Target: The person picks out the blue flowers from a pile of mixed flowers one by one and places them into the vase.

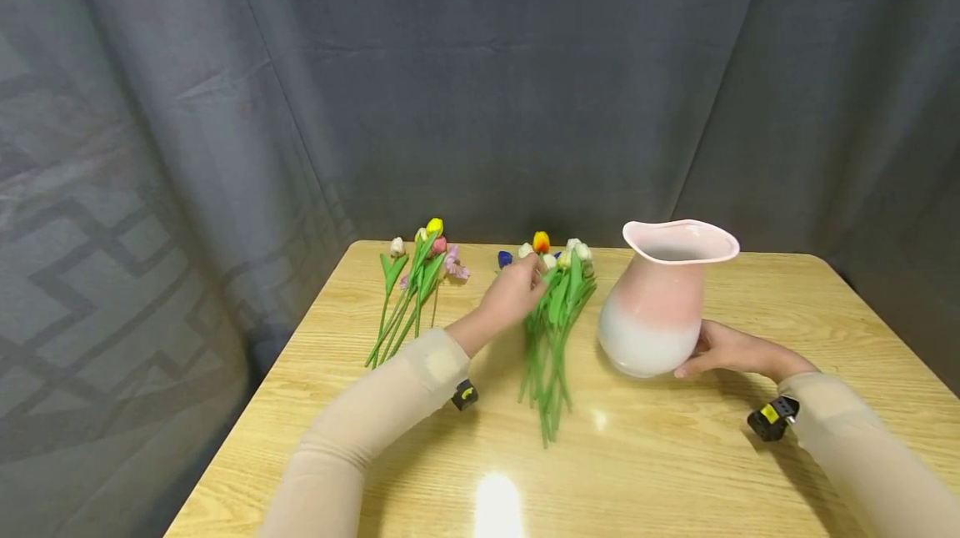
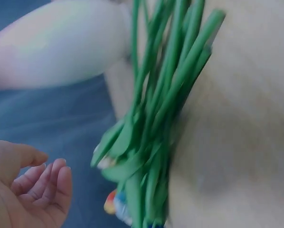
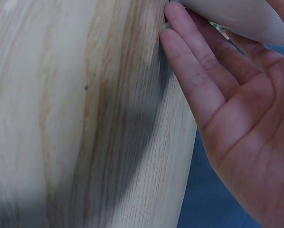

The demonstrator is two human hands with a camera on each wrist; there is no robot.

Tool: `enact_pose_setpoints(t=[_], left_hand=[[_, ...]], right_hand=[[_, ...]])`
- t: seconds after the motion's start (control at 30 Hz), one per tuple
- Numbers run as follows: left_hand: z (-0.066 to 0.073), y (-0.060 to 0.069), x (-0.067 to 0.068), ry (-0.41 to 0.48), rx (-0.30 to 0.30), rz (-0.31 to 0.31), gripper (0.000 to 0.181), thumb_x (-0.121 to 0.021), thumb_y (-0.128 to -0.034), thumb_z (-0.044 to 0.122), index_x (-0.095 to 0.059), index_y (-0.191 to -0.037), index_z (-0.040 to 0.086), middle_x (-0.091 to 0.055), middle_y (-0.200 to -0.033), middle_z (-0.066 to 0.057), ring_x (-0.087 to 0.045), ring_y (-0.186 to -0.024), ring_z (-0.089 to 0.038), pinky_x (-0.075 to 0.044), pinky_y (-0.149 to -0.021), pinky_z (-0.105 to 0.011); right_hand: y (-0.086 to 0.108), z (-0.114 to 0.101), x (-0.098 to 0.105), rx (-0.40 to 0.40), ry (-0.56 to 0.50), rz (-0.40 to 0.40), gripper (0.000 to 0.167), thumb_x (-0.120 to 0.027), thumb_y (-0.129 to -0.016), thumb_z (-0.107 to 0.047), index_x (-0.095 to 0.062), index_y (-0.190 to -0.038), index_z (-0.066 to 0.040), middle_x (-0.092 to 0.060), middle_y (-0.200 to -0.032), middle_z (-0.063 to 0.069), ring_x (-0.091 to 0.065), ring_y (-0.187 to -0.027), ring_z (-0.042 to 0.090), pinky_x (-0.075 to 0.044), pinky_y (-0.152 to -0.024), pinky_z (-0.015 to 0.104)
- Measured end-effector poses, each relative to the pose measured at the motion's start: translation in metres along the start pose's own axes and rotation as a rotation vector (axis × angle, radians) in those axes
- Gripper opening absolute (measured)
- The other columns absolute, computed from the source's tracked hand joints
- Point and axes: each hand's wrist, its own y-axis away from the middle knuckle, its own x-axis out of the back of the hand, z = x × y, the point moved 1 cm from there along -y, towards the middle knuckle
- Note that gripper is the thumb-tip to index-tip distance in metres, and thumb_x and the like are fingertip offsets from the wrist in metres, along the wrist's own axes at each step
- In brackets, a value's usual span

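A bunch of green-stemmed tulips [image 1: 557,304] lies on the table in the head view, with white, yellow and orange heads at the far end. My left hand [image 1: 516,292] is at its left side near the heads. Seen from the left wrist, that hand [image 2: 33,190] has loosely bent fingers with nothing between them, beside the stems [image 2: 165,71]. The pink and white vase [image 1: 654,313] stands right of the bunch. Low on its right side is my right hand [image 1: 738,350]. In the right wrist view this hand [image 3: 237,104] has nearly straight fingers against the vase [image 3: 241,16].
More flowers [image 1: 412,296], with white, yellow, pink and purple heads, lie on the left part of the wooden table [image 1: 600,471]. Blue heads [image 1: 506,258] show left of the bunch. A grey curtain [image 1: 495,104] hangs behind the table's far edge.
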Motion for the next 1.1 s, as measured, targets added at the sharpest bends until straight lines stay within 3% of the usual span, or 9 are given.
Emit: enact_pose_setpoints(t=[0.27,0.37,0.47,0.63,0.83,0.93,1.1], left_hand=[[0.006,-0.002,-0.042,-0.100,0.004,-0.147,0.021,-0.060,-0.0916,0.006,-0.058,-0.113,0.005,-0.064,-0.087,-0.003,-0.054,-0.065,-0.009,-0.045,-0.057,-0.017],[0.003,-0.002,-0.053,-0.160,0.036,-0.176,0.019,-0.064,-0.0910,0.011,-0.058,-0.108,0.005,-0.064,-0.084,-0.003,-0.054,-0.064,-0.010,-0.045,-0.054,-0.018],[0.001,-0.001,-0.061,-0.197,0.091,-0.196,0.032,-0.067,-0.0908,0.017,-0.056,-0.116,0.001,-0.062,-0.081,-0.003,-0.054,-0.061,-0.011,-0.046,-0.051,-0.020],[-0.002,-0.002,-0.065,-0.134,0.183,-0.200,0.054,-0.068,-0.0904,0.020,-0.045,-0.134,-0.003,-0.060,-0.079,-0.003,-0.055,-0.058,-0.011,-0.047,-0.049,-0.019],[-0.005,-0.001,-0.066,0.038,0.254,-0.194,0.041,-0.066,-0.0905,0.009,-0.046,-0.125,-0.003,-0.059,-0.069,-0.004,-0.059,-0.051,-0.013,-0.048,-0.046,-0.020],[-0.005,-0.001,-0.064,0.088,0.250,-0.166,0.032,-0.063,-0.0896,0.002,-0.049,-0.117,-0.002,-0.059,-0.066,-0.005,-0.058,-0.049,-0.013,-0.048,-0.045,-0.019],[-0.003,-0.007,-0.050,0.132,0.247,-0.095,0.035,-0.062,-0.0915,0.002,-0.047,-0.123,-0.001,-0.060,-0.065,-0.004,-0.059,-0.048,-0.012,-0.048,-0.045,-0.020]], right_hand=[[-0.001,0.001,-0.001,0.010,-0.009,-0.004,0.072,-0.075,-0.083,-0.007,-0.033,-0.140,0.006,-0.053,-0.123,-0.021,-0.055,-0.110,-0.007,-0.049,-0.090,0.020],[-0.001,0.001,-0.002,0.013,-0.011,-0.002,0.072,-0.075,-0.082,-0.007,-0.033,-0.139,0.006,-0.054,-0.123,-0.020,-0.055,-0.110,-0.006,-0.049,-0.090,0.021],[-0.001,0.000,-0.002,0.012,-0.009,-0.005,0.071,-0.075,-0.082,-0.008,-0.033,-0.139,0.007,-0.055,-0.124,-0.013,-0.056,-0.109,-0.005,-0.049,-0.089,0.021],[0.000,-0.001,-0.001,0.000,0.001,0.000,0.071,-0.075,-0.082,-0.008,-0.034,-0.138,0.008,-0.056,-0.124,-0.004,-0.057,-0.108,-0.005,-0.050,-0.088,0.021],[-0.001,0.000,0.000,0.008,-0.008,-0.004,0.069,-0.075,-0.082,-0.007,-0.035,-0.137,0.007,-0.057,-0.122,-0.015,-0.057,-0.108,-0.004,-0.049,-0.089,0.021],[-0.001,0.001,-0.001,0.015,-0.019,-0.011,0.070,-0.074,-0.083,-0.006,-0.034,-0.138,0.007,-0.056,-0.121,-0.021,-0.057,-0.109,-0.004,-0.049,-0.089,0.021],[-0.001,-0.001,-0.001,0.024,-0.031,-0.010,0.071,-0.074,-0.082,-0.005,-0.032,-0.139,0.006,-0.056,-0.121,-0.022,-0.056,-0.110,-0.004,-0.049,-0.090,0.020]])
